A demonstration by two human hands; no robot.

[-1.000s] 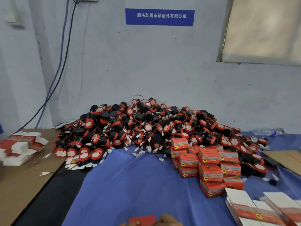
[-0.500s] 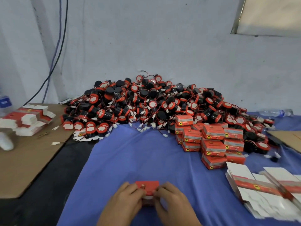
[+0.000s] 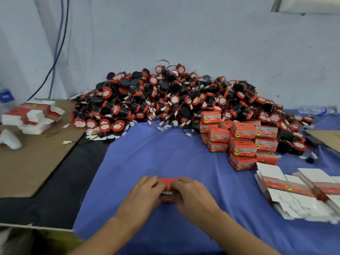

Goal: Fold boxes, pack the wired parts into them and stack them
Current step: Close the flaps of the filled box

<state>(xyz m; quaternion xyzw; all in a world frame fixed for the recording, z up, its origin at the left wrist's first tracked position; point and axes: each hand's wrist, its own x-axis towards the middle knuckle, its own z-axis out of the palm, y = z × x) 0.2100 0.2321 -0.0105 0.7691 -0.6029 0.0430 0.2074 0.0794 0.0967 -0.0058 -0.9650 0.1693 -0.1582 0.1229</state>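
Observation:
A small red box (image 3: 167, 189) lies on the blue cloth (image 3: 165, 153) near me. My left hand (image 3: 145, 192) grips its left side and my right hand (image 3: 193, 193) grips its right side, fingers curled over the top. Most of the box is hidden under my fingers. Behind it a big heap of black and red wired parts (image 3: 174, 100) lies against the wall. Finished red boxes (image 3: 241, 142) stand stacked at the right. Flat unfolded boxes (image 3: 298, 192) lie fanned out at the near right.
A brown cardboard sheet (image 3: 33, 159) at the left carries another pile of flat boxes (image 3: 31, 115) and a white object (image 3: 10, 138). A plastic bottle (image 3: 312, 109) lies at the far right by the wall. Cables (image 3: 57, 45) hang down the wall at the left.
The view has tilted down, bringing my hands and the red box fully into sight. My fingers have closed further over the top of the box.

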